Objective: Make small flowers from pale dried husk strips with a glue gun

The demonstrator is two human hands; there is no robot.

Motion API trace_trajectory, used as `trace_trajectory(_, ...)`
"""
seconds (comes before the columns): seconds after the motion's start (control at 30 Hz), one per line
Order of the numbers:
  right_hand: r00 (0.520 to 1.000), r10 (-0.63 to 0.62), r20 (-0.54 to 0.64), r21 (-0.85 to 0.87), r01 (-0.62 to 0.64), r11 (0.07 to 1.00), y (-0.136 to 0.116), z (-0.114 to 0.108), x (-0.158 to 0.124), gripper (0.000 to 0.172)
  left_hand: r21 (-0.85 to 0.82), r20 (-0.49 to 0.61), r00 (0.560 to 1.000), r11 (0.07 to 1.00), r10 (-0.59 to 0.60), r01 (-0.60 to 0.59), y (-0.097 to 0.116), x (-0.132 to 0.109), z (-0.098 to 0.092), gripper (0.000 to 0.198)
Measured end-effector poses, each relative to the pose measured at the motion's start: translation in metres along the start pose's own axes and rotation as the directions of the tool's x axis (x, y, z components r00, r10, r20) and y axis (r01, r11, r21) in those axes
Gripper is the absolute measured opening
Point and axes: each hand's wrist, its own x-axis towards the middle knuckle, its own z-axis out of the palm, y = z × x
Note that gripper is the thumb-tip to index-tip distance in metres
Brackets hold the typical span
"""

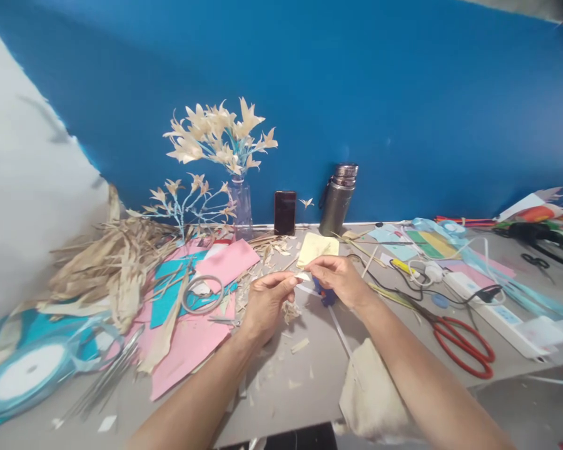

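One small cream-coloured flat piece [302,276] is pinched in the left hand [268,303]; the right hand [341,279] adjoins it, grip indeterminable. A yellow square sheet [317,248] lies beyond them.

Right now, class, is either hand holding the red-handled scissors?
No, those scissors lie on the table, apart from the left hand and the right hand.

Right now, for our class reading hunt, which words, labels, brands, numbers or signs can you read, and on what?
None can be read.
Flask: any marking is too small or blurred.
Power strip: too blurred to read.
Phone: dark screen, no legible text.
Pale piece in the left hand: no writing visible.
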Motion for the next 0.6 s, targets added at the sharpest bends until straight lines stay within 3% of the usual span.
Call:
trace_trajectory(0.17, 0.999, 0.0, -0.043, -0.023, -0.001, 1.0, -0.002, -0.003, 0.002, 0.033, 0.129, 0.006, 1.0, 0.991, 0.018, -0.018, -0.001, 0.001, -0.004, 0.024)
trace_trajectory(0.37, 0.986, -0.013, -0.163, 0.078, 0.026, 0.997, 0.004, -0.007, 0.011, 0.033, -0.124, 0.028, 1.0, 0.992, 0.009, -0.005, 0.01, 0.004, -0.001, 0.023)
trace_trajectory(0.47, 0.959, 0.011, -0.284, 0.21, 0.051, 0.976, 0.002, -0.017, 0.019, 0.035, -0.251, -0.018, 1.0, 0.968, -0.002, -0.003, 0.03, 0.005, -0.004, 0.026)
trace_trajectory(0.6, 0.922, 0.028, -0.385, 0.292, 0.093, 0.952, -0.02, -0.038, 0.028, 0.037, -0.346, -0.046, 0.998, 0.938, -0.044, 0.026, 0.061, 0.002, -0.019, 0.025)
